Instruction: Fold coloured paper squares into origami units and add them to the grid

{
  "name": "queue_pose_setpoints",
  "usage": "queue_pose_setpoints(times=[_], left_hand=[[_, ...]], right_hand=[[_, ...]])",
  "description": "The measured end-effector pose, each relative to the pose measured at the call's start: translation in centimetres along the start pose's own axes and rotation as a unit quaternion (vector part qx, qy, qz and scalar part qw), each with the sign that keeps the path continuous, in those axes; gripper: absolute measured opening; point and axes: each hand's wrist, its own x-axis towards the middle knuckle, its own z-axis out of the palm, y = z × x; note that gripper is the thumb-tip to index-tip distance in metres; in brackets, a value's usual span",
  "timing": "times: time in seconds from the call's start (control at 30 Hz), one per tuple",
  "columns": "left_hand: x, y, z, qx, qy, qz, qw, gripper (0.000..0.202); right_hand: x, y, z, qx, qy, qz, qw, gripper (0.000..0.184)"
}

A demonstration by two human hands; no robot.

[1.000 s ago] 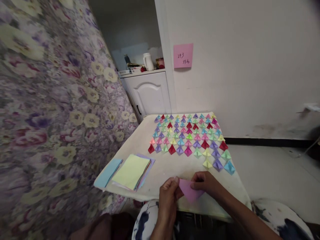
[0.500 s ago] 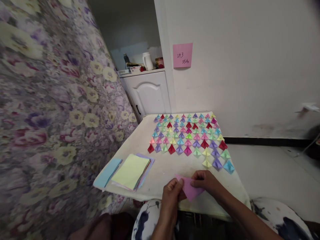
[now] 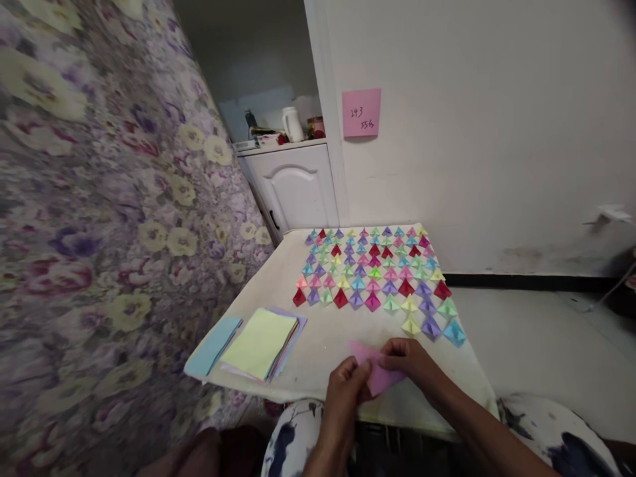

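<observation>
A pink sheet of paper, folded to a pointed shape, is held between my two hands over the front edge of the table. My left hand pinches it from the left, thumb on top near the middle of the paper. On its upper right side, my right hand grips it between thumb and fingers. Beyond my hands lie rows of small folded paper pieces in many colours. The nearest of these to my right hand is a yellow folded piece.
On the table's left side rest a stack of coloured paper sheets, yellow on top, and a blue stack. A floral curtain hangs at left. Behind stand a white cabinet and a wall with a pink note.
My left hand has shifted slightly right along the pink paper, its thumb now closer to my right hand. The paper has tilted a little. My right hand stays nearly in place.
</observation>
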Motion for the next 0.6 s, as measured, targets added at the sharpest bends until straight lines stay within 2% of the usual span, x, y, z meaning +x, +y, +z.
queue_pose_setpoints(times=[0.07,0.2,0.43,0.6], left_hand=[[0.1,-0.5,0.1,0.029,-0.013,-0.018,0.999,0.037],[0.5,-1.2,-0.3,0.071,0.003,-0.011,0.997,0.043],[0.5,-0.8,-0.3,0.069,0.007,0.014,0.997,0.037],[0.5,-0.4,-0.3,0.093,0.028,0.044,0.994,0.033]], right_hand=[[0.0,0.1,0.1,0.002,0.004,-0.005,1.000,0.013],[-0.1,0.1,0.3,-0.003,0.005,-0.013,1.000,0.012],[-0.1,-0.1,0.3,-0.022,-0.001,-0.030,0.999,0.013],[-0.9,-1.0,0.5,-0.057,0.000,-0.092,0.994,0.011]])
